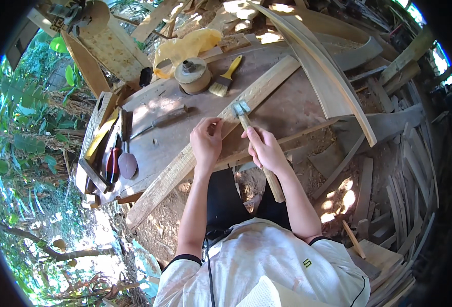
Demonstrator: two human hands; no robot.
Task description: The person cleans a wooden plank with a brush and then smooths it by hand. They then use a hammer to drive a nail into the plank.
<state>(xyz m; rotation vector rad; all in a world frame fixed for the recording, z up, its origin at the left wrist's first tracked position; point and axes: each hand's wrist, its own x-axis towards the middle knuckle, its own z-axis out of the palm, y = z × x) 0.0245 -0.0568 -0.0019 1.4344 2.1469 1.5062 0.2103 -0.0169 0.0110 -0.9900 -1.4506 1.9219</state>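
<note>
My left hand [206, 143] is closed in a pinch on the long pale wooden plank [162, 189] lying diagonally across the worn workbench [292, 97]; whatever is between the fingertips is too small to make out. My right hand [264, 149] grips the wooden handle of a hammer [240, 108], whose metal head is over the plank just right of my left fingertips. Beyond them lie a yellow-handled brush [225, 80] and a round tan container [192, 77]. To the left are a long thin tool [165, 118], red-handled pliers [113, 163] and a mauve oval object [128, 165].
Curved boards [333, 87] hang over the bench's right end. A crumpled yellow bag [185, 46] and a weathered box [111, 46] sit at the back. Loose offcuts [405, 194] are piled low at the right. Foliage [21, 117] borders the left.
</note>
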